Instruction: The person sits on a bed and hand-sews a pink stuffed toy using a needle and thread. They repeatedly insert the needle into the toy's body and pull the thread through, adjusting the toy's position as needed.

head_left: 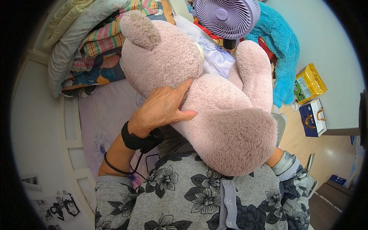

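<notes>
A large pink plush bear lies on its side across my lap. Its head points to the upper left, with one fuzzy ear on top. My left hand grips the bear near its neck, thumb and index finger spread over the plush. A black strap with a device and cable is around my left wrist. The bear's near limb, with a darker rounded end, rests against my floral top. Another limb sticks up at the far side. My right hand is hidden behind the bear; only the wrist shows.
Folded quilts are piled on the bed at the far left. A purple fan stands beyond the bear. Blue plush lies to its right. A yellow package and a blue gift bag stand by the wall.
</notes>
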`<state>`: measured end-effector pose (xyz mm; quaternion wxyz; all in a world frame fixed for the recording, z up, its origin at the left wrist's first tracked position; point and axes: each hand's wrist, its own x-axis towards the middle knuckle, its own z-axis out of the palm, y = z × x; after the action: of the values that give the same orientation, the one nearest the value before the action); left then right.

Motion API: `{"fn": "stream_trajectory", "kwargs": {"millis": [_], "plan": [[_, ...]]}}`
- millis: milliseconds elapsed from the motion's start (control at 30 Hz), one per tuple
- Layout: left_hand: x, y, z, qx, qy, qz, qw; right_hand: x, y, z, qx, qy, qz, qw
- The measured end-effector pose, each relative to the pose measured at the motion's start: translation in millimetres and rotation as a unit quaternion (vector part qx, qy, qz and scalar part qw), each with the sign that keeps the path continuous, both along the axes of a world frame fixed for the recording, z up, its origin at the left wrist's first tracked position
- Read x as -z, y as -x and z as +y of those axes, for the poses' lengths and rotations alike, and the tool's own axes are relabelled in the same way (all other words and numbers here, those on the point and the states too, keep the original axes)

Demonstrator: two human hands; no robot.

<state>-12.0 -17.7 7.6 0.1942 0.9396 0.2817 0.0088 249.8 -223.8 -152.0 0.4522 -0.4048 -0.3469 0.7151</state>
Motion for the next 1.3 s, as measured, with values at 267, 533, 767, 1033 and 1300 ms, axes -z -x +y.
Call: {"fn": "stream_trajectory", "kwargs": {"millis": [267, 533, 767, 1033, 1300], "plan": [[-6, -1, -2, -0.072, 0.156, -0.101, 0.980, -49, 12, 13, -0.002, -0.024, 0.259, 0.966], [-1, 4, 4, -0.067, 0.056, -0.292, 0.952, -52, 42, 67, 0.059, -0.436, -0.429, 0.789], [6, 2, 10, -0.040, 0.047, -0.282, 0.958, -74, 42, 75, 0.070, -0.438, -0.432, 0.785], [22, -2, 10, -0.028, 0.019, -0.279, 0.960, -99, 18, 82, 0.162, -0.341, -0.263, 0.888], [29, -11, 3, -0.082, 0.030, -0.288, 0.954, -118, -8, 88, 0.185, -0.296, -0.152, 0.925]]}}
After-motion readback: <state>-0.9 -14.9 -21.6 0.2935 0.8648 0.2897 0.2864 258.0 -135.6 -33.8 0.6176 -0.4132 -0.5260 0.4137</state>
